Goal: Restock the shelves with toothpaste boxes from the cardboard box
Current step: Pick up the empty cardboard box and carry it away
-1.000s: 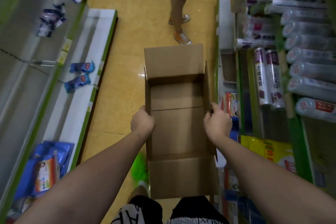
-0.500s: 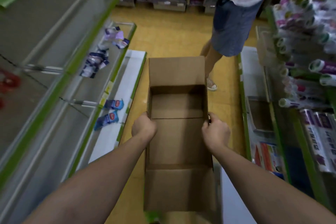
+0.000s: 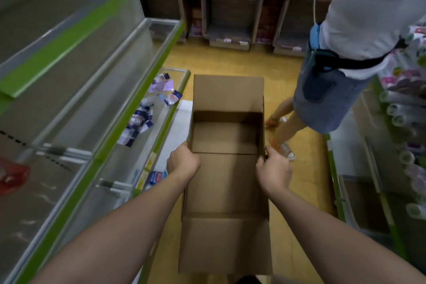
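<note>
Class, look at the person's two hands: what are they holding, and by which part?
Both hold the open cardboard box: the left hand grips its left side wall, the right hand its right side wall.

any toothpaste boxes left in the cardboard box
No, the cardboard box that both hands grip shows only its bare brown bottom.

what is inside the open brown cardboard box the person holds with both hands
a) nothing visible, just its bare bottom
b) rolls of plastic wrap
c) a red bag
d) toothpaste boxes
a: the open brown cardboard box, gripped at its side walls by the left hand and right hand, shows only its bare bottom.
</note>
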Tool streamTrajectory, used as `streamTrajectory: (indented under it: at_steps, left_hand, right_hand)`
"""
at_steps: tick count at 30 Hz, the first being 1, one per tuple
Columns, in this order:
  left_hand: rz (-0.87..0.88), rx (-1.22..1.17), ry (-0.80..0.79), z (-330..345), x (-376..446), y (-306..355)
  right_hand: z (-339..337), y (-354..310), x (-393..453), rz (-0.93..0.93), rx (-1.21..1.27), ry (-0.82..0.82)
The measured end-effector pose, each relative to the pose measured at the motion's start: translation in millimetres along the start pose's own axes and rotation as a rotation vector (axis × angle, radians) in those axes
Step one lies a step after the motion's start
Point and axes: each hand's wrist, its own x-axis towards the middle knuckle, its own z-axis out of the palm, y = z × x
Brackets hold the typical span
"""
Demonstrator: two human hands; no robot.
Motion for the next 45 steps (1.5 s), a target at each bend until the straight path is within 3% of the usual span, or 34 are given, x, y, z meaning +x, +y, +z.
streamTrajectory:
  at_steps: [20,30,45]
  left_hand:
    - [-0.012,-0.028,0.063,-42.4,362.8,295.2]
    - [0.058,0.000,-0.054,-37.7,597.9,432.9]
    - [0.224,0.130,-0.186,8.7,824.9,688.8]
  right_hand:
    - [30.5,-188.7,443.2,0.018,-0.036,0.003]
    - [83.5,-263.9,672.7,0.193,-0.059,0.002]
    - [78.6,-282.9,972.3,0.408,0.005,0.081]
